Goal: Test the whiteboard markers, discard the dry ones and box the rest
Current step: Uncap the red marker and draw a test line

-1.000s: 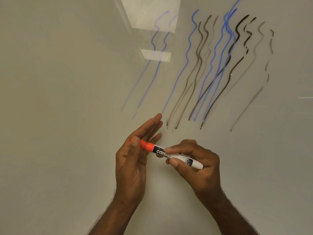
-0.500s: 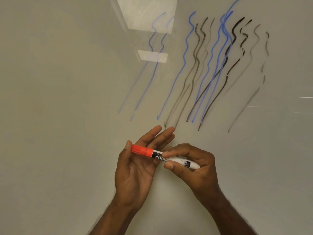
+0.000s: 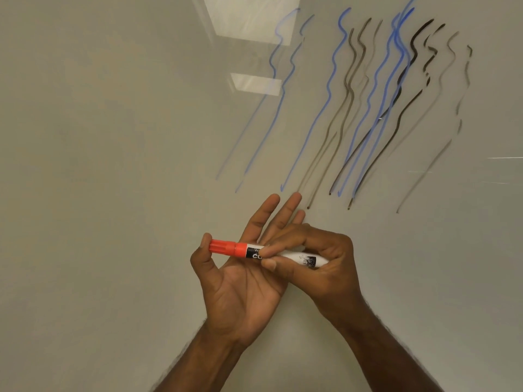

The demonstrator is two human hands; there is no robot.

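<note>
Over the last second the white-barrelled whiteboard marker with a black label band and an orange-red cap point(image 3: 268, 253) has been swung from a slant to lie nearly level, cap end to the left. The left hand point(image 3: 243, 281) has been turned palm-up beneath it, and its thumb has been brought against the tip of the orange-red cap point(image 3: 226, 247). The cap is seen seated on the barrel. Judged from this, the marker is between steps: either the cap is being pressed home or it is about to be pulled off for a trial stroke; which of the two cannot be told. No orange or red line is seen among the wavy blue and black test strokes point(image 3: 376, 108) drawn higher up and to the right on the glossy white whiteboard point(image 3: 99, 165), so this marker is probably untested.

The right hand point(image 3: 319, 267) is held knuckles-up to the right of the left hand. Its grip is closed round the marker's white barrel, the thumb and forefinger pinching close to the black band and the remaining fingers curled over the far end. The left hand's grip is wide open: the fingers are stretched straight, pointing up and to the right behind the marker, and only the thumb is bent to touch the cap end. Both forearms enter from the near edge and converge. No box or bin is in view.
</note>
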